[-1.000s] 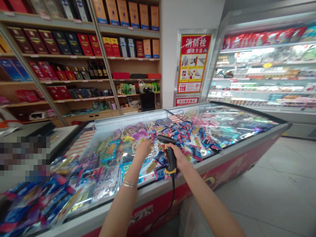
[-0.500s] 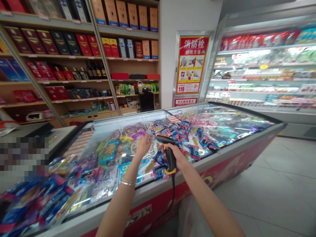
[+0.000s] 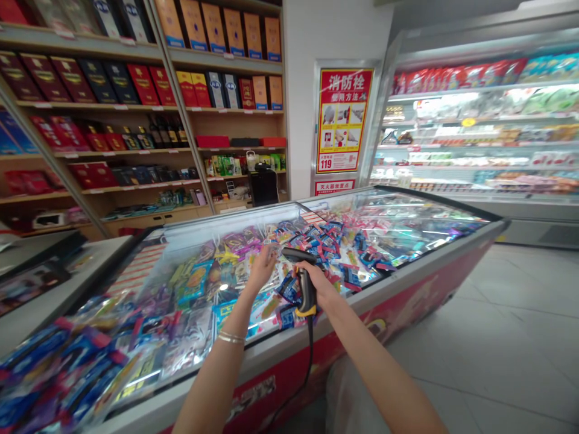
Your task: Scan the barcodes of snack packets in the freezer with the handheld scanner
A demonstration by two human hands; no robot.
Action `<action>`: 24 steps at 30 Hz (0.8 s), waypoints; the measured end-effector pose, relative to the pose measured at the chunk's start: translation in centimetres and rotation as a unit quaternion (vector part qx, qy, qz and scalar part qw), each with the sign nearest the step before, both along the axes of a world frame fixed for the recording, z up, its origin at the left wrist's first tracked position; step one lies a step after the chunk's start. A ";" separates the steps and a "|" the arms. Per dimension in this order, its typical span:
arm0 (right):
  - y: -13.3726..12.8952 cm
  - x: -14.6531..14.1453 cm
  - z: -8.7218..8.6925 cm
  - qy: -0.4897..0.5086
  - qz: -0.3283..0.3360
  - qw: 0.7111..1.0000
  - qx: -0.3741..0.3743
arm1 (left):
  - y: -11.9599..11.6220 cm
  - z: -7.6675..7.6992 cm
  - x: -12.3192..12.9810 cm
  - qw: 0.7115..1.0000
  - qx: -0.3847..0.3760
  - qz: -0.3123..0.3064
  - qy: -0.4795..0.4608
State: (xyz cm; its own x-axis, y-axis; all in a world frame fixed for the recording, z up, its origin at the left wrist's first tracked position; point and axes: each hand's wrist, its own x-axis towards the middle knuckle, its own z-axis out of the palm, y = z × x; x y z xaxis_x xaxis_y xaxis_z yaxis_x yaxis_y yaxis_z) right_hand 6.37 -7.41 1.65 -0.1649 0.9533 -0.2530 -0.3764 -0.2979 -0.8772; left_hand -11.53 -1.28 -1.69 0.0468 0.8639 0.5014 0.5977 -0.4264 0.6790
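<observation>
Wooden shelves (image 3: 102, 106) fill the wall at the far left, stacked with maroon boxes (image 3: 36, 78), red and dark blue cartons, and dark bottles (image 3: 165, 132); tall orange boxes (image 3: 215, 30) stand along the top farther right. Below the shelves, a grey counter (image 3: 97, 259) juts in from the left edge. Just beside it, blue and pink packets (image 3: 81, 374) lie heaped in the near left corner of a long chest freezer (image 3: 420, 295), which has a glass top, a pale rim and a red front, and runs across the room. Colourful packaging shows through the glass, with light strips reflected over it.

Near the middle, the person's left hand (image 3: 263, 265) is above the glass, a silver bracelet (image 3: 231, 337) on its wrist. Its fingers are curled; whether they hold anything cannot be told. Just right of it is a black and yellow handheld scanner (image 3: 307, 292), upright over the freezer's near side, its cable (image 3: 311, 349) hanging down the front. The right hand (image 3: 319, 282) has its fingers wrapped around the scanner's handle. Behind, more blue packets (image 3: 332, 241) lie scattered.

Farther right, a red and yellow poster (image 3: 346, 120) hangs on a white wall, then a brightly lit refrigerated case (image 3: 479, 144) full of goods. Pale floor tiles (image 3: 488, 337) spread below.
</observation>
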 end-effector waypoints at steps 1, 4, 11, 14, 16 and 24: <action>0.0 -0.1 0.0 0.001 0.003 1.000 -0.001 | 0.0 0.0 0.1 1.000 -0.006 0.000 0.002; 0.1 -0.4 0.0 0.009 0.007 1.000 -0.005 | -0.1 0.1 0.1 1.000 -0.012 0.003 0.008; -0.3 -0.5 0.6 -0.004 -0.007 1.000 -0.017 | -0.2 0.1 0.1 0.999 -0.030 0.018 0.019; -0.5 -0.4 0.9 -0.007 -0.008 1.000 -0.007 | -0.2 0.1 0.2 0.999 -0.030 0.011 0.014; -0.6 -0.4 0.9 -0.007 -0.010 1.000 0.006 | -0.2 0.1 0.2 0.999 -0.038 0.014 0.012; -0.6 -0.2 0.2 -0.011 -0.008 0.999 0.043 | -0.2 0.5 0.4 0.992 -0.045 0.032 -0.114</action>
State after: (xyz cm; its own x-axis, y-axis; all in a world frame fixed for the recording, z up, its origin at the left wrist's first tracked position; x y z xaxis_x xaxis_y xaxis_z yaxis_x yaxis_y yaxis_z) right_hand 6.17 -7.98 1.84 -0.1454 0.9740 -0.1740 -0.3616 -0.2160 -0.9070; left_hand -11.18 -1.47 -1.19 -0.1146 0.9034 0.4132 0.4480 -0.3243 0.8332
